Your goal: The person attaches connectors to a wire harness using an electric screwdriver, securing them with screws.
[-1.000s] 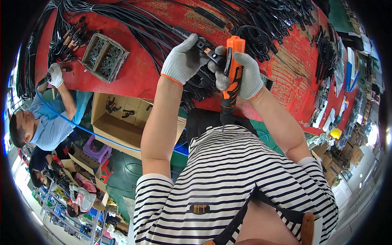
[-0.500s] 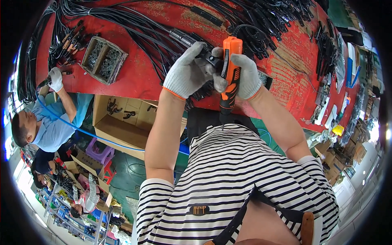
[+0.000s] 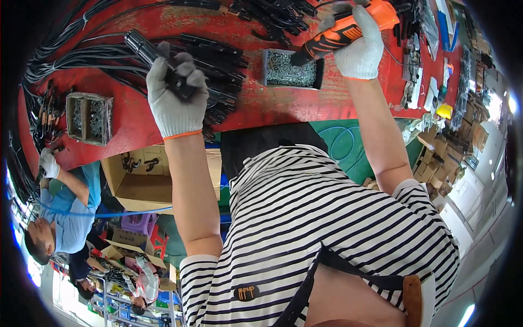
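Note:
My left hand (image 3: 177, 109), in a white knit glove with an orange cuff, is closed round a black cylindrical plastic fitting (image 3: 143, 48) with a blocky end. It is raised over a heap of black parts (image 3: 220, 65) on the red table. In my gloved right hand (image 3: 360, 54) is an orange and black power screwdriver (image 3: 376, 20). The tool lies nearly level, its black nose pointing left over a small tray (image 3: 265, 68) of silver screws (image 3: 289, 71). I cannot tell whether the bit touches the screws.
Bundled black cables (image 3: 60, 57) run across the red table (image 3: 267, 106). A divided screw box (image 3: 90, 140) stands on the left. Below the edge sits an open cardboard box (image 3: 144, 188). At the left a co-worker in a blue shirt (image 3: 73, 218) reaches onto the table.
My hands have parted. The left has moved left with the black fitting; the right has swung the screwdriver from upright beside it to nearly level over the screw tray. The view has shifted too.

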